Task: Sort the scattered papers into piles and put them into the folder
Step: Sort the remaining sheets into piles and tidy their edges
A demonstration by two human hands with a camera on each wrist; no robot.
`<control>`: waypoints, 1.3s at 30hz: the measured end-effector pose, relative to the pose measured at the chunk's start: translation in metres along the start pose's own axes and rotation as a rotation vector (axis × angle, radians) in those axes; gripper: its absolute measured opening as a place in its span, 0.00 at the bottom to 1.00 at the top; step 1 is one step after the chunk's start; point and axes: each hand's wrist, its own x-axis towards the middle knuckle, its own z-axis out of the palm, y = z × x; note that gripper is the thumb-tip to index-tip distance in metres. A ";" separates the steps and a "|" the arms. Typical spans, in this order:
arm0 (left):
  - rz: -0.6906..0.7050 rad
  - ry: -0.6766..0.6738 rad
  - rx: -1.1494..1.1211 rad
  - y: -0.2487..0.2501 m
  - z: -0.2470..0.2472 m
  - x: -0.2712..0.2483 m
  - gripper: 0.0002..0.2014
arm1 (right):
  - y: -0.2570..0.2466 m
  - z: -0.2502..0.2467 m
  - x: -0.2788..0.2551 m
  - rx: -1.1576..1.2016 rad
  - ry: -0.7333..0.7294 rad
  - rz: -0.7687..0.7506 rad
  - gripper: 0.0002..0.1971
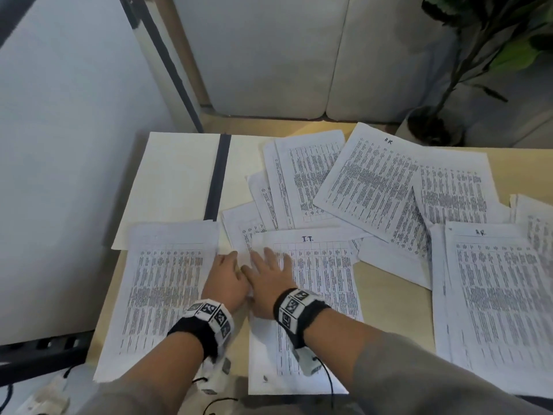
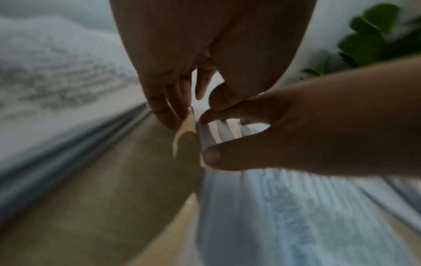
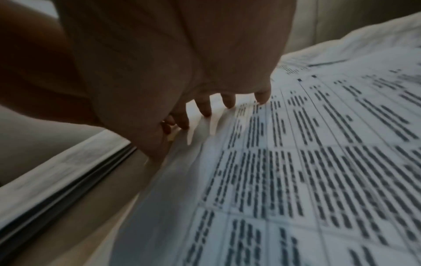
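My right hand [image 1: 269, 277] lies flat with fingers spread on the top sheet marked "I.T." [image 1: 323, 283] of a pile at the table's front middle. In the right wrist view its straight fingertips [image 3: 205, 111] press the printed sheet [image 3: 296, 162]. My left hand [image 1: 230, 274] sits beside it, fingers pointing down at that sheet's left edge [image 2: 197, 133], which curls up slightly. The right hand's thumb [image 2: 212, 158] rests on the same edge. Another pile of papers [image 1: 161, 280] lies to the left. The cream folder [image 1: 173, 181] lies open behind it, with a dark spine [image 1: 218, 175].
Loose printed sheets [image 1: 368, 184] overlap across the back and middle of the wooden table [image 1: 392, 310]. A further pile [image 1: 493, 295] lies front right. A potted plant [image 1: 434, 127] stands past the far right corner, and pale sofa cushions [image 1: 269, 55] lie beyond the table.
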 end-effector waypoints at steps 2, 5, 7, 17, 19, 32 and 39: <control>-0.086 -0.043 -0.041 0.007 0.009 0.005 0.27 | 0.009 0.006 0.001 -0.025 -0.008 0.024 0.38; -0.052 -0.072 0.029 0.018 0.021 0.007 0.28 | 0.029 0.012 -0.011 -0.022 0.017 0.029 0.38; 0.007 -0.063 0.122 0.026 0.029 0.004 0.26 | 0.041 0.014 -0.022 0.016 0.039 0.022 0.38; 0.256 0.006 0.265 0.086 0.075 -0.022 0.28 | 0.165 0.013 -0.110 0.450 0.352 0.276 0.32; 0.302 -0.028 0.235 0.111 0.088 -0.024 0.26 | 0.217 0.021 -0.143 0.478 0.433 0.399 0.29; 0.360 -0.344 0.026 0.317 0.225 -0.037 0.28 | 0.471 0.049 -0.295 0.647 0.400 1.066 0.52; 0.044 -0.275 -0.186 0.350 0.257 -0.047 0.14 | 0.484 0.050 -0.289 0.978 0.445 1.026 0.44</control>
